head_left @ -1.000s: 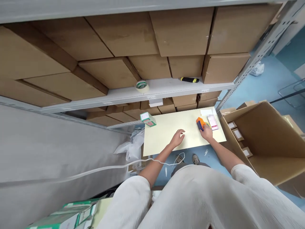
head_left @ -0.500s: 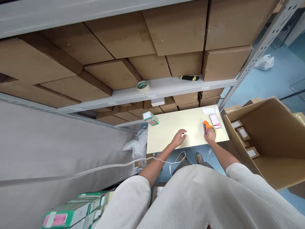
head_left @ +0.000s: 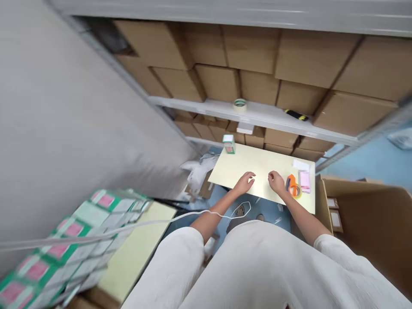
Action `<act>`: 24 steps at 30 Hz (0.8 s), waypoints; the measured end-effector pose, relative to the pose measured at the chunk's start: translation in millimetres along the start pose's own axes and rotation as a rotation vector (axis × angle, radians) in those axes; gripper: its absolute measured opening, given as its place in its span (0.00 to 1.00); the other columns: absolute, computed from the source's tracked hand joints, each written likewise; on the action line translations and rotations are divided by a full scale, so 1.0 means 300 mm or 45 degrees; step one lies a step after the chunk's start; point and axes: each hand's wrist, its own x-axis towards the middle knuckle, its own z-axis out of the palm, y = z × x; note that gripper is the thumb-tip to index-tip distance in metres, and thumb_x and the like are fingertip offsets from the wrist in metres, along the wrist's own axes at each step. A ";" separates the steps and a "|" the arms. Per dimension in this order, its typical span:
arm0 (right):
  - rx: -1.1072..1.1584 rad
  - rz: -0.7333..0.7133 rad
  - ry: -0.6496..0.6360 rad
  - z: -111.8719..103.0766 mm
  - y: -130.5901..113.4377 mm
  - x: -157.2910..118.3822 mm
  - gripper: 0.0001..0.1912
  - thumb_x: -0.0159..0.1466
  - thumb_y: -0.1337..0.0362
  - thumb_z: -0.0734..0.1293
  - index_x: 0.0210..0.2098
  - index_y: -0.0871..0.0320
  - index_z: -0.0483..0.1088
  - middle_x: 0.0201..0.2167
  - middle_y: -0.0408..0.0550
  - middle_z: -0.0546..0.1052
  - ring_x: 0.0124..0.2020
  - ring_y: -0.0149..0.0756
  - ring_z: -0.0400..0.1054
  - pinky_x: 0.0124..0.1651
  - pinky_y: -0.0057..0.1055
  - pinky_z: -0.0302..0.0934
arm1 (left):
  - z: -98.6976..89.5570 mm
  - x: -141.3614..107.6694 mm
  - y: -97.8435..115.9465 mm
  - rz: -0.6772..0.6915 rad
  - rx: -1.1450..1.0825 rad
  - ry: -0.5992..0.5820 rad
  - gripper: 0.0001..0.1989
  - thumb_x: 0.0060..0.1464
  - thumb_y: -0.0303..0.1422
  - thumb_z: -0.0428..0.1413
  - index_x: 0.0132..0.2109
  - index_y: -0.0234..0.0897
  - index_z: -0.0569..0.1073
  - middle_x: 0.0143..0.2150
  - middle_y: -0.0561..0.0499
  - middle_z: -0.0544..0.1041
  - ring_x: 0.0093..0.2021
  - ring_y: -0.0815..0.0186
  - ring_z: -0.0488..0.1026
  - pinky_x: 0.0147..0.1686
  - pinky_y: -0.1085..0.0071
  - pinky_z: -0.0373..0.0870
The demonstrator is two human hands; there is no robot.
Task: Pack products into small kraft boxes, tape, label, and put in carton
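Over the cream tabletop (head_left: 254, 159), my left hand (head_left: 244, 183) hovers with loosely bent fingers apart and nothing in it. My right hand (head_left: 277, 182) holds nothing either; its fingers curl loosely towards the left hand. Just right of it lies an orange tape dispenser (head_left: 291, 180) with a roll of yellowish tape. Beside the dispenser is a pink and white phone-like rectangle (head_left: 304, 181), its face blurred out. A small green and white box (head_left: 228, 144) with a pink patch stands upright at the table's back left corner.
Shelves of brown cartons (head_left: 257, 51) rise behind the table. A tape roll (head_left: 240, 104) and a box cutter (head_left: 296, 114) lie on the shelf edge. An open carton (head_left: 370, 214) stands right, stacked green boxes (head_left: 74, 231) left. A white cable (head_left: 180, 218) hangs across.
My right hand has let go of the tape dispenser and moved left, closer to my left hand. The view has swung left, showing more of the stacked green boxes.
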 end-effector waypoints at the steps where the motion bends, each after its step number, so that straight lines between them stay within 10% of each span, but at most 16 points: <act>1: 0.043 -0.088 -0.070 0.025 -0.048 0.015 0.11 0.69 0.62 0.59 0.44 0.52 0.73 0.43 0.52 0.81 0.43 0.46 0.75 0.49 0.41 0.69 | -0.009 -0.045 -0.007 -0.028 -0.014 0.068 0.14 0.66 0.30 0.55 0.56 0.42 0.77 0.60 0.43 0.78 0.54 0.58 0.81 0.58 0.58 0.79; 12: 0.210 -0.775 -0.797 0.421 -0.631 -0.090 0.10 0.68 0.58 0.61 0.41 0.51 0.74 0.40 0.48 0.83 0.42 0.44 0.77 0.51 0.40 0.71 | -0.191 -0.751 -0.132 -0.471 -0.049 0.817 0.15 0.67 0.31 0.55 0.58 0.40 0.77 0.57 0.44 0.81 0.56 0.55 0.80 0.60 0.55 0.77; 24: 0.340 -1.277 -1.115 0.877 -1.153 -0.613 0.11 0.66 0.57 0.62 0.38 0.52 0.75 0.35 0.48 0.82 0.36 0.42 0.75 0.46 0.38 0.69 | -0.280 -1.565 -0.180 -0.697 -0.027 1.361 0.14 0.65 0.30 0.57 0.56 0.38 0.77 0.57 0.42 0.82 0.54 0.57 0.82 0.58 0.57 0.79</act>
